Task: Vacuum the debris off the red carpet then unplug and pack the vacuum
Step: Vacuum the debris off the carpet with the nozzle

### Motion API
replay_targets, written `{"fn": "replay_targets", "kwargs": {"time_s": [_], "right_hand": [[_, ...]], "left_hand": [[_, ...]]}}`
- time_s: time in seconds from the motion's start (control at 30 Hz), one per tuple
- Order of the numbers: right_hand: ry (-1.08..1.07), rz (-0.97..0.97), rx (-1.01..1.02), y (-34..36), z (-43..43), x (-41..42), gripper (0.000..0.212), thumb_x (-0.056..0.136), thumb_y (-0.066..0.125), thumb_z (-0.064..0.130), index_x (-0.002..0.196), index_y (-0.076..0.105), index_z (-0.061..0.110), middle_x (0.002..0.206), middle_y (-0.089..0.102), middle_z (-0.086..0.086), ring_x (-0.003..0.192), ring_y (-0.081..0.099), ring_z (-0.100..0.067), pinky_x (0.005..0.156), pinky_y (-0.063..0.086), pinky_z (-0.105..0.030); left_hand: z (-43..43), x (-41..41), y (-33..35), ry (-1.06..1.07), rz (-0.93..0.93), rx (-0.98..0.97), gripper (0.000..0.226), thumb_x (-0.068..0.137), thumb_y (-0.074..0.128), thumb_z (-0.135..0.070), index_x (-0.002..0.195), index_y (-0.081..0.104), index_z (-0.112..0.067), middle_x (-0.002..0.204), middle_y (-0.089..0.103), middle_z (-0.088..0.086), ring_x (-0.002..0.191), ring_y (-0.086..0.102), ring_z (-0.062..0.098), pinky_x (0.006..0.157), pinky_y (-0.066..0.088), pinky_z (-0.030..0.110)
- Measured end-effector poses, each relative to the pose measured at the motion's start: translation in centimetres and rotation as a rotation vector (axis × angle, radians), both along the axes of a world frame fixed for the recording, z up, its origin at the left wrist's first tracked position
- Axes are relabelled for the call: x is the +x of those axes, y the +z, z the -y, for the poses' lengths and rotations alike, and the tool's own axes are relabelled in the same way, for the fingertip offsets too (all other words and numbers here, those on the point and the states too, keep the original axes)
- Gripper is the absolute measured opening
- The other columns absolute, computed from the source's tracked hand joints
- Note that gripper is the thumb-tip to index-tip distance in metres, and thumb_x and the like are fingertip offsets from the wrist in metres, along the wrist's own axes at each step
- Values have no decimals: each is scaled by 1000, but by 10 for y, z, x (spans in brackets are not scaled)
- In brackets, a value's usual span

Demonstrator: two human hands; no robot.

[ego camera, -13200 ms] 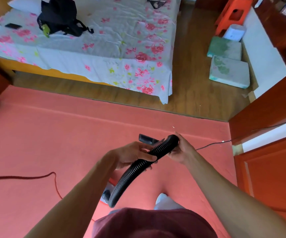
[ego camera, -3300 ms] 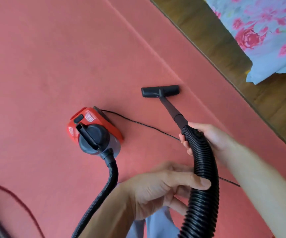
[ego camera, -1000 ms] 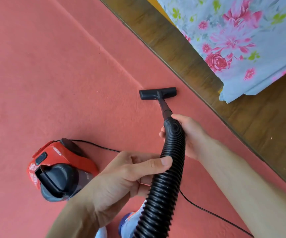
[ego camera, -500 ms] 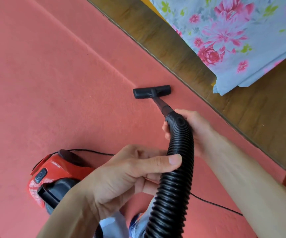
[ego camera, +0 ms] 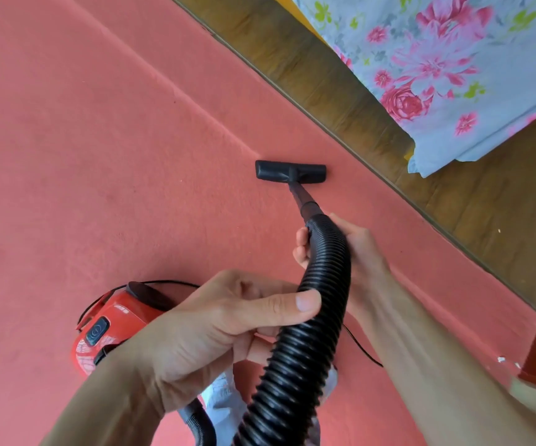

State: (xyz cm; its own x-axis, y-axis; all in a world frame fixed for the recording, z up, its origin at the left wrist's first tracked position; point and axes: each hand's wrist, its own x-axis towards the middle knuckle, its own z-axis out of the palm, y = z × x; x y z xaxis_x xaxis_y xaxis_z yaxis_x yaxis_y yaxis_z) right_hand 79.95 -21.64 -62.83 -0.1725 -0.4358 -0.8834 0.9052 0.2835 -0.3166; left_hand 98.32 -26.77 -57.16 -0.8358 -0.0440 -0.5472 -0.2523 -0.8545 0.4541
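Black ribbed hose (ego camera: 311, 333) is clasped by both grips. The left grip (ego camera: 215, 336) is closed round it with the thumb laid across the ridges. The right grip (ego camera: 360, 252), farther along, is wrapped round the hose end where the smooth rigid wand (ego camera: 303, 201) begins.

Beyond the right grip the flat, bar-shaped nozzle (ego camera: 291, 170) is pressed on the red carpet (ego camera: 99, 156), beside a raised crease and short of the carpet's edge. Over the last seconds both holds are kept unchanged and the nozzle is hardly shifted. The glossy red canister (ego camera: 105, 329) is now found under the left wrist, nearer than before. The sweep is thus judged to be in progress, with unplugging and packing not yet started.

A thin black cord (ego camera: 366, 353) is trailed below the right forearm. The carpet is seen as matte and short-piled. Small white flecks (ego camera: 500, 359) to the right of the right grip, blurred, are possibly debris left to collect. Wooden floor (ego camera: 324, 75) and a flowered sheet (ego camera: 453, 59) are seen past the nozzle.
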Motion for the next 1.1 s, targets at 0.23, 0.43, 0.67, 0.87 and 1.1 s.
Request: {"fn": "replay_targets", "kwargs": {"time_s": [0.23,0.43,0.67,0.87,1.1], "right_hand": [[-69,-10,73,-28,23,11,26,103,45,28,97,52,4,79,58,-12,54,66,-21,52,54,-26],[264,-196,290,-49,43,-4,35,99,54,32,114,55,0,90,67,-19,66,70,-29,52,55,-32],[606,-336,405,-26,30,-30,24,100,51,23,114,49,4,78,61,-16,45,63,-21,40,50,-25],[512,-252,382,-27,26,-39,22,101,49,21,115,48,4,84,58,-16,61,59,-24,39,49,-25],[461,-185,324,-48,53,-33,24,100,49,26,108,50,3,81,61,-15,60,62,-25,42,51,-26]], "left_hand": [[0,6,-7,58,170,-61,38,76,83,-38,89,79,-2,86,73,19,68,68,20,62,57,26],[-17,-5,-14,167,306,8,40,78,72,-29,98,77,5,110,70,32,73,68,20,61,58,25],[-17,-10,-3,47,212,34,34,82,78,-26,92,77,7,89,75,24,65,68,19,56,57,24],[-8,-20,1,-24,213,-20,29,78,75,-29,86,80,-1,86,77,19,66,67,17,56,56,22],[-5,-23,-10,7,251,-83,37,79,76,-33,98,79,-1,101,76,22,86,68,29,79,62,37]]}}
